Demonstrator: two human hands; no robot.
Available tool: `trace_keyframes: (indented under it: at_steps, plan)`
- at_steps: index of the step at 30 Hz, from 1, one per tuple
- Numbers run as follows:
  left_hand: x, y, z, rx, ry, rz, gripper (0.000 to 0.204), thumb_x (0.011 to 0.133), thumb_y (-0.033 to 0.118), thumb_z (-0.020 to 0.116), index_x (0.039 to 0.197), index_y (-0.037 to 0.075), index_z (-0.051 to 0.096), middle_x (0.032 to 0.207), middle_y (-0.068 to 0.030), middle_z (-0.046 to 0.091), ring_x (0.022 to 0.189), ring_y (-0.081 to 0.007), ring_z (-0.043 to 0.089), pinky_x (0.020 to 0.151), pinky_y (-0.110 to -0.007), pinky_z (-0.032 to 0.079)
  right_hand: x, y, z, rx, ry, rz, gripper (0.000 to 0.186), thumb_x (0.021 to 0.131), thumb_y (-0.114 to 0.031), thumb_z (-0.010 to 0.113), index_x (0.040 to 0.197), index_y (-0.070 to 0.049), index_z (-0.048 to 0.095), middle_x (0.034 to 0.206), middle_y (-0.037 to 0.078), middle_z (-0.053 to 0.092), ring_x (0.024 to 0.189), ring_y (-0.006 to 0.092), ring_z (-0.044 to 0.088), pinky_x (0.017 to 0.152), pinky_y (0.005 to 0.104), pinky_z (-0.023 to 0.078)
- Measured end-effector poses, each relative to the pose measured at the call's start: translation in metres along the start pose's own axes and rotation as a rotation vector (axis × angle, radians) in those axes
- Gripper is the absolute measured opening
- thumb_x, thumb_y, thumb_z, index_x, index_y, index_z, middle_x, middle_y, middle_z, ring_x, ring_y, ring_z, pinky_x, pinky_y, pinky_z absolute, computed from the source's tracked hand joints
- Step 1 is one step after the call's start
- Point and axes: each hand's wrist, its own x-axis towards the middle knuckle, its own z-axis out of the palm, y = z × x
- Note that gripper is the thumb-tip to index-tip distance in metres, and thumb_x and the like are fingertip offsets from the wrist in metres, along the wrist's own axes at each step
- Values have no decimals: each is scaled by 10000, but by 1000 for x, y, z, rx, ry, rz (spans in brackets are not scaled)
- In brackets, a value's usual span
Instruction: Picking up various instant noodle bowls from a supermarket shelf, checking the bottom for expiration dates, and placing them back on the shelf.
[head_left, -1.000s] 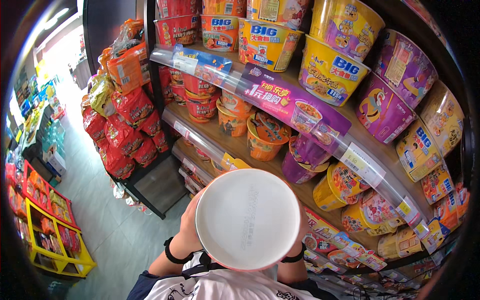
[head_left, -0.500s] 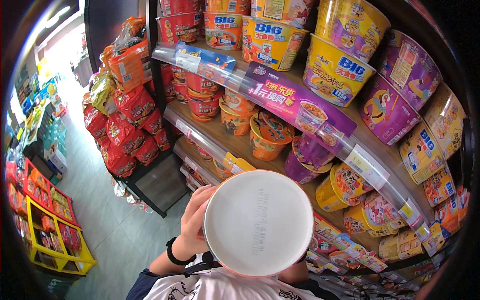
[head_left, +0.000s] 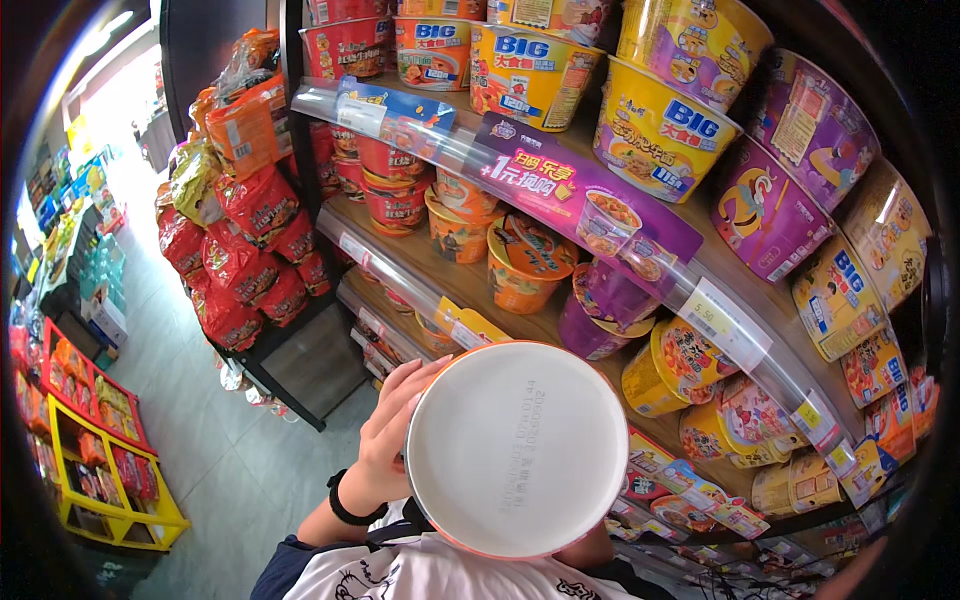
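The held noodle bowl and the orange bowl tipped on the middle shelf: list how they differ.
The held noodle bowl shows its plain white underside to the camera; the orange bowl shows its printed lid and coloured side. The held noodle bowl is gripped by the left hand, clear of the shelves; the orange bowl lies tilted on the middle shelf among other tubs. Both are round with an orange rim.

Your left hand (head_left: 385,440) is raised in front of your chest, its fingers (head_left: 415,378) curled together and pointing up and to the right, the back of the hand toward you. A dark band circles your left wrist, and the forearm runs down toward your body. Your right hand is hidden from view; only a bit of forearm shows low down.
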Motion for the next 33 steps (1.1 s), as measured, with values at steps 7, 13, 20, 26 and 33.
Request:
trace_keyframes:
  at_steps: [7, 13, 20, 26, 33]
  plan:
    - [-20, -16, -16, -287, -135, -680, 570, 695, 139, 695, 1172, -47, 444, 1124, -113, 539, 1018, -127, 501, 884, -257, 362, 13, 9, -1, 0, -182, 124, 620, 728, -148, 627, 1285, -57, 369, 1324, 238, 316, 1160, 369, 404, 930, 379, 348]
    - [-29, -51, 5, -572, 51, -967, 366, 825, 123, 570, 1143, -14, 452, 1047, -9, 535, 936, -71, 484, 826, -229, 382, 15, 29, 19, 509, -120, 626, 638, 826, -96, 532, 1362, -59, 188, 1354, 156, 296, 1080, 158, 469, 850, 272, 412]
    - [21, -78, 25, -401, 31, -958, 359, 904, 204, 446, 1194, -4, 418, 1042, -11, 538, 924, -68, 480, 795, -216, 385, 49, 40, 35, 550, 84, 842, 433, 877, -187, 472, 1261, -26, 355, 1220, 79, 441, 1107, 160, 452, 822, 300, 460]
    - [42, -108, 29, -562, 43, -888, 367, 898, 239, 462, 1135, -41, 465, 1063, -43, 549, 967, -85, 485, 834, -234, 382, 59, 53, 46, 481, 39, 812, 457, 860, -125, 502, 1265, -21, 319, 1190, 83, 456, 1047, 149, 486, 823, 302, 462]
    - [40, -117, 24, -420, -168, -909, 371, 897, 253, 456, 1125, -39, 474, 957, -61, 569, 851, -72, 497, 750, -233, 406, 55, 44, 52, 425, 290, 793, 418, 868, -118, 489, 1243, -1, 349, 1158, 92, 480, 944, 146, 549, 726, 273, 512]
